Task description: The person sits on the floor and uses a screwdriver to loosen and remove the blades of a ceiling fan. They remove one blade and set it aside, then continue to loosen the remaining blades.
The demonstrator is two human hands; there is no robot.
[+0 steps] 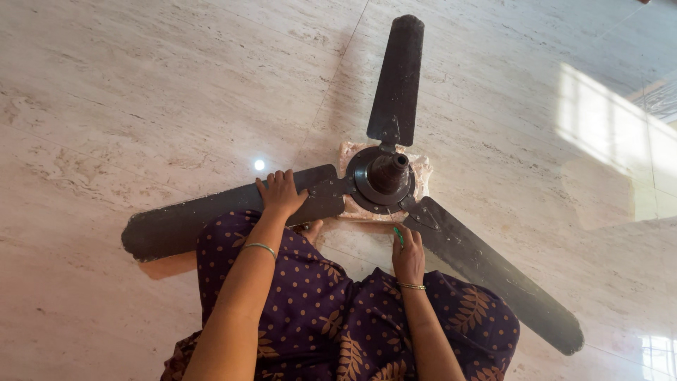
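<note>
A dark three-bladed ceiling fan (384, 176) lies on the marble floor, its hub resting on a pale cloth (422, 169). My left hand (280, 194) presses flat on the left blade (211, 215), fingers spread. My right hand (407, 252) is closed around a small green tool (398, 235), its tip close to where the lower right blade (493, 271) joins the hub. The third blade (398, 74) points away from me. Both wrists carry thin bangles.
My knees, in a purple dotted and leaf-print garment (338, 310), rest against the fan, with a toe (312, 229) showing beneath the left blade. Polished marble floor (141, 106) surrounds everything; sunlight patches fall at the right (606, 127).
</note>
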